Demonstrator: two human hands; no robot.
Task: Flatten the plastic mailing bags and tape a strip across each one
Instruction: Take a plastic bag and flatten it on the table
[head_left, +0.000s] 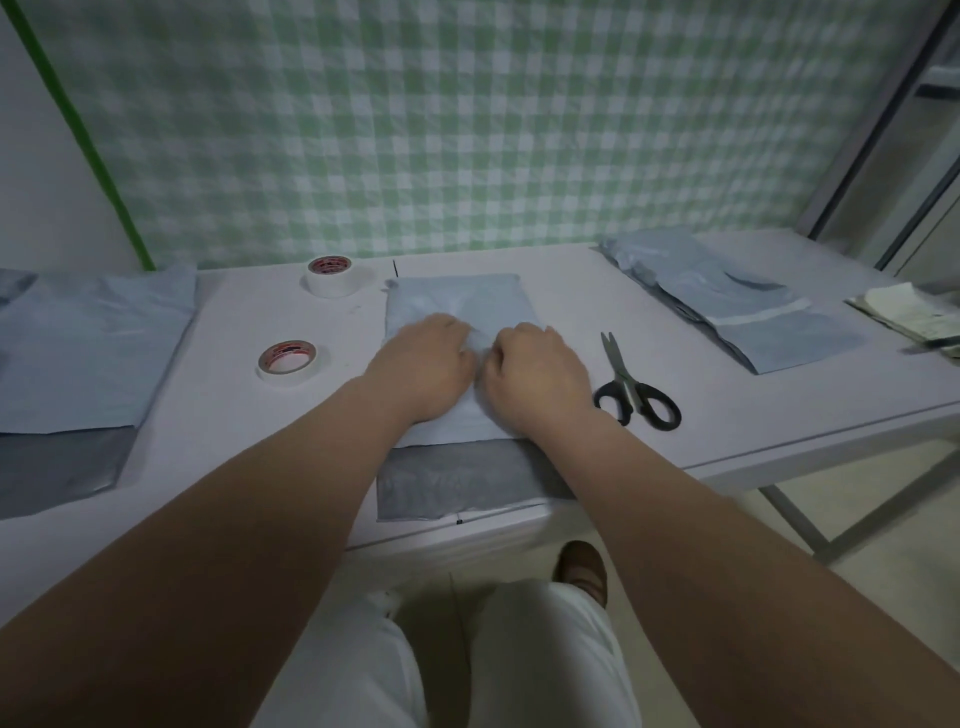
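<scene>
A light blue plastic mailing bag (457, 296) lies in the middle of the white table (727, 415), with its dark grey flap (457, 486) towards the near edge. My left hand (423, 371) and my right hand (537, 374) rest palm down on the bag, side by side near its centre and almost touching. Their fingers bend down onto the plastic, which wrinkles slightly between them. One roll of white tape (293, 364) lies left of the bag, and a second roll (332, 275) sits further back.
Black-handled scissors (634, 389) lie just right of my right hand. More blue bags lie at the left (88, 348), and others are piled at the back right (737, 301). Folded papers (909, 312) sit at the far right edge. A green checked cloth hangs behind the table.
</scene>
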